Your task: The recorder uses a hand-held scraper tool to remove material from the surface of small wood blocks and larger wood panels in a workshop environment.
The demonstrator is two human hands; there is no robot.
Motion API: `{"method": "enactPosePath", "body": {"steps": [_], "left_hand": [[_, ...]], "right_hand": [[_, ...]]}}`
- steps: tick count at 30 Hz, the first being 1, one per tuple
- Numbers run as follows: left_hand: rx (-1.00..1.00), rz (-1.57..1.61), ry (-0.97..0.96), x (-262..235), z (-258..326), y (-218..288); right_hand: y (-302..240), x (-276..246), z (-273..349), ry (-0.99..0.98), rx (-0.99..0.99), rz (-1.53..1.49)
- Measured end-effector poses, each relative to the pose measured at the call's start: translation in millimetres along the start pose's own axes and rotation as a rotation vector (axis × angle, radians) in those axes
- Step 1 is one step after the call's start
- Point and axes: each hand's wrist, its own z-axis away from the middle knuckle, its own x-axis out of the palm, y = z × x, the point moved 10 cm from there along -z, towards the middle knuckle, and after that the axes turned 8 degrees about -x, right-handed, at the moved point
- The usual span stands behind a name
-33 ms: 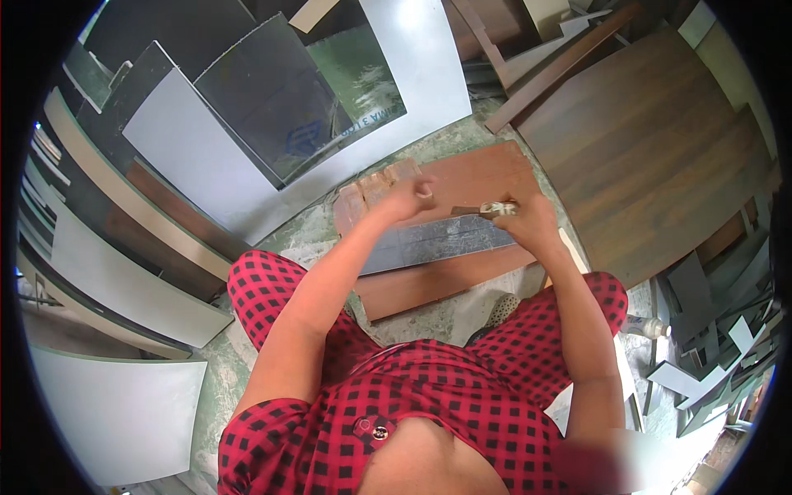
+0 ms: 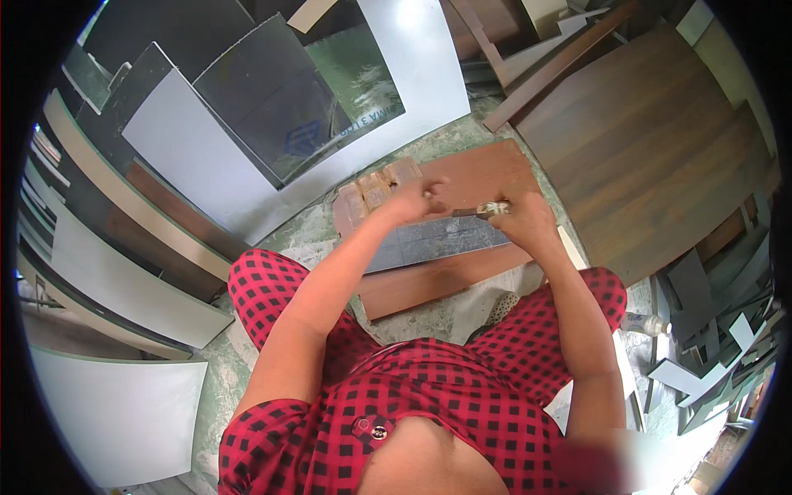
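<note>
Right hand (image 2: pixel 530 221): holding a pale-handled tool (image 2: pixel 493 209), tip toward nine o'clock.
Left hand (image 2: pixel 412 202): blurry, slightly nearer it now; I can't tell its grip.
Work: seems under way.

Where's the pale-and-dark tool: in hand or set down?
In hand: the right hand grips the tool by its pale part, dark end sticking out left.

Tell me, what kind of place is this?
Probably a workshop: big panels stand propped up, narrow offcuts lie heaped at the right, and the right hand holds a small tool.
</note>
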Motion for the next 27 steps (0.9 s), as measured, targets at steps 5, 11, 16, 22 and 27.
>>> {"method": "enactPosePath", "body": {"steps": [5, 11, 16, 22, 27], "left_hand": [[0.209, -0.111, -0.078, 55, 28, 56], [0.284, 0.039, -0.081, 68, 34, 56], [0.315, -0.119, 0.173, 54, 28, 32], [0.116, 0.038, 0.119, 48, 20, -1], [0.189, 0.068, 0.041, 47, 23, 8]], "right_hand": [[-12, 43, -9, -0.136, -0.043, 0.039], [-23, 66, -9, -0.221, -0.105, 0.068], [-43, 25, -14, -0.196, -0.064, -0.188], [40, -188, 59, 0.776, -0.23, -1.034], [173, -198, 203, 1.028, 0.397, -0.807]]}}
